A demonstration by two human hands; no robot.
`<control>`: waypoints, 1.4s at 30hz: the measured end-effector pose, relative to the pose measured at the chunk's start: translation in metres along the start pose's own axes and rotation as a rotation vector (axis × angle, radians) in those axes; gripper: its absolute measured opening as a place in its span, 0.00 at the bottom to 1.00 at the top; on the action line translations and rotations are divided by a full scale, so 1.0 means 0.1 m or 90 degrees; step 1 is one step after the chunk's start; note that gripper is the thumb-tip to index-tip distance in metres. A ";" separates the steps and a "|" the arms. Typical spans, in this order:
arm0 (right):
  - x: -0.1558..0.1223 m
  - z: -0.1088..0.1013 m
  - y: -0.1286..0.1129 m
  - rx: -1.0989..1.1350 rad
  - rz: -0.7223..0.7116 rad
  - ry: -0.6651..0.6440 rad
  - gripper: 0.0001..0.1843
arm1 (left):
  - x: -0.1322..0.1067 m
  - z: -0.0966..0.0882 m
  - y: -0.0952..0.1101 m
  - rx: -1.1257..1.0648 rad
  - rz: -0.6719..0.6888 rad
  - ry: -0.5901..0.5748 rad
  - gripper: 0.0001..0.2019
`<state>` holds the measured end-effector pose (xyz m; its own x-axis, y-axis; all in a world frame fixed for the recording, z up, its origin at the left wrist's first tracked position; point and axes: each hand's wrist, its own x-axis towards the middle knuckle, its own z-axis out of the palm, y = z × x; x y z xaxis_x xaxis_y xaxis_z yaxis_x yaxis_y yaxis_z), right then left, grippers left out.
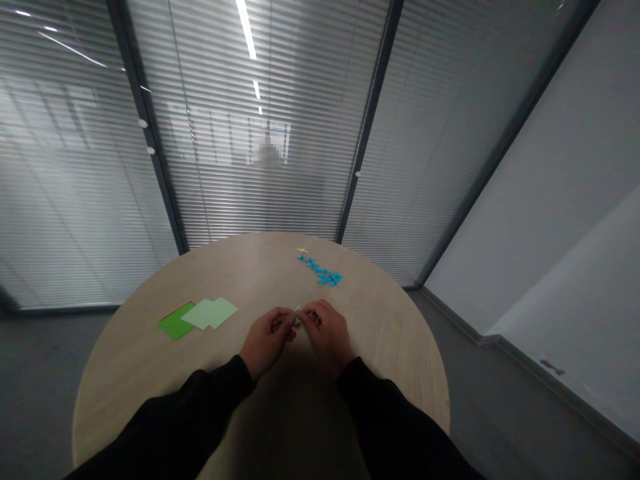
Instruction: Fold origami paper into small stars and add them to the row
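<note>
Between my two hands is a small piece of folded light green paper (298,316), mostly hidden by the fingers. My left hand (267,340) pinches it from the left side. From the right, my right hand (327,333) pinches the same paper, its fingertips close to those of the left. Left of the hands lie pale green paper sheets (209,313), partly over a brighter green sheet (176,323) with a reddish edge showing. Beyond my right hand lies a line of several small blue folded paper pieces (324,273), with a yellow folded star-like piece (303,251) at its far end.
Everything lies on a round wooden table (400,333). Behind it stand glass panels with blinds (265,193) and dark frames. A white wall (550,253) rises on the right, and grey floor (40,373) surrounds the table.
</note>
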<state>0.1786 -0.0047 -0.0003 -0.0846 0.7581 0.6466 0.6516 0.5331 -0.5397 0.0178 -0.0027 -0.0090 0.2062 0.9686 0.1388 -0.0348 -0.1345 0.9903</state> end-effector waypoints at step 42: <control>-0.04 -0.07 -0.07 -0.216 -0.176 -0.007 0.14 | -0.01 0.03 0.04 -0.067 -0.002 0.032 0.23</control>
<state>0.1795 -0.0134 0.0045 -0.2971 0.6095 0.7350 0.8140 0.5641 -0.1388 0.0206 -0.0052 -0.0053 0.1580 0.9784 0.1332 -0.1379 -0.1117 0.9841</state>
